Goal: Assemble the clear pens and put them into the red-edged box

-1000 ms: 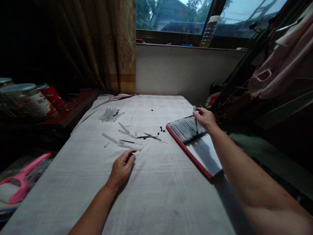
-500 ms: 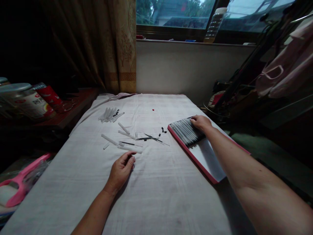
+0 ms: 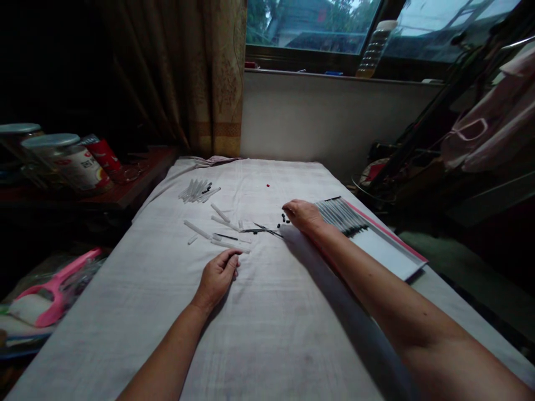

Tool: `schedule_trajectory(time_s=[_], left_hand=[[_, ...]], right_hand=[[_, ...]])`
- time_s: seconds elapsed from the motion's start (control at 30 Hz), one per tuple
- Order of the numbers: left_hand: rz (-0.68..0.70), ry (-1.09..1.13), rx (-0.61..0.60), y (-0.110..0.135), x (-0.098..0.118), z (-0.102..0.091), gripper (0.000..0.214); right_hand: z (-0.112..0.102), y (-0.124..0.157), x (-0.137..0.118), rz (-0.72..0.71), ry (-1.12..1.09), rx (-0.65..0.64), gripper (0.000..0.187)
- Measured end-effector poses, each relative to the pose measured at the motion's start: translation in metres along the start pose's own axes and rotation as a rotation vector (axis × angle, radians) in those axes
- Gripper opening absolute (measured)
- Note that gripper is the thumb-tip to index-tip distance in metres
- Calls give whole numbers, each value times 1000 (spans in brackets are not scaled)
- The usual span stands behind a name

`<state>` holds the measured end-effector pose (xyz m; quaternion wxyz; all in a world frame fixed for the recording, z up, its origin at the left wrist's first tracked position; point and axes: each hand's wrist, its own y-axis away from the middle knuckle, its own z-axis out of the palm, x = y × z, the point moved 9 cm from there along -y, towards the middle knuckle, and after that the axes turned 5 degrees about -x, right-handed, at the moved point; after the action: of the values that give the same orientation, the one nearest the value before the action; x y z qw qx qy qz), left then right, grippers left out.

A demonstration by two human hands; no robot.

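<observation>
My left hand (image 3: 218,278) rests on the cloth with its fingers curled together; what they may hold is hidden. Just beyond its fingertips lies a clear pen barrel (image 3: 229,245). My right hand (image 3: 304,215) is closed in a pinch above the small black plugs (image 3: 283,218); a dark speck shows at its fingertips, too small to name. Under and behind that forearm is a shallow red-edged box (image 3: 388,250) with a row of clear pens (image 3: 340,216). Between the hands lie thin black pen refills (image 3: 267,230), partly crossed, and loose pen caps (image 3: 192,240).
A pile of clear caps (image 3: 196,190) lies at the back left of the white cloth (image 3: 267,328). A tiny red piece (image 3: 268,185) sits farther back. Jars (image 3: 75,167) stand on the side table at left, above pink-handled scissors (image 3: 58,287).
My right hand has moved left from the pens in the box to beside the black plugs. My left hand stays by the pen barrel; the whole view has shifted slightly.
</observation>
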<state>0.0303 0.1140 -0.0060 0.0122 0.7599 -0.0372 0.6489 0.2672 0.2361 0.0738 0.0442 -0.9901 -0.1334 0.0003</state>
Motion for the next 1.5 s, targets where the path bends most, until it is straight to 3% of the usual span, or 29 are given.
schedule_trajectory(time_s=[0.17, 0.3, 0.4, 0.53, 0.73, 0.87, 0.97, 1.1, 1.2, 1.3, 1.5], left_hand=[[-2, 84, 12, 0, 2, -3, 43], [-5, 170, 127, -1, 2, -19, 56], [-2, 223, 228, -1, 1, -33, 62], [7, 252, 242, -4, -1, -38, 62], [-2, 266, 320, -8, -12, -44, 56], [1, 271, 318, -7, -13, -44, 52], [44, 278, 308, -4, -5, -44, 46], [24, 240, 264, 1, 2, -40, 43], [5, 205, 211, 2, 4, -34, 45], [-10, 185, 195, 1, 2, -31, 50], [6, 117, 196, -1, 0, -30, 47]], right_hand=[[17, -4, -72, -102, -93, -64, 31], [27, -14, -116, -144, -96, -86, 32], [33, -24, -141, -167, -90, -92, 32], [35, -30, -156, -157, -77, -90, 28], [26, 7, -155, -118, -370, -16, 27], [31, 48, -165, -237, -537, -50, 20], [33, 62, -151, -245, -586, -17, 20], [32, 58, -90, 0, -463, 121, 24], [34, 51, -55, 125, -283, 133, 29], [40, 44, -43, 151, -170, 56, 28], [43, 43, -48, 100, -67, 6, 25]])
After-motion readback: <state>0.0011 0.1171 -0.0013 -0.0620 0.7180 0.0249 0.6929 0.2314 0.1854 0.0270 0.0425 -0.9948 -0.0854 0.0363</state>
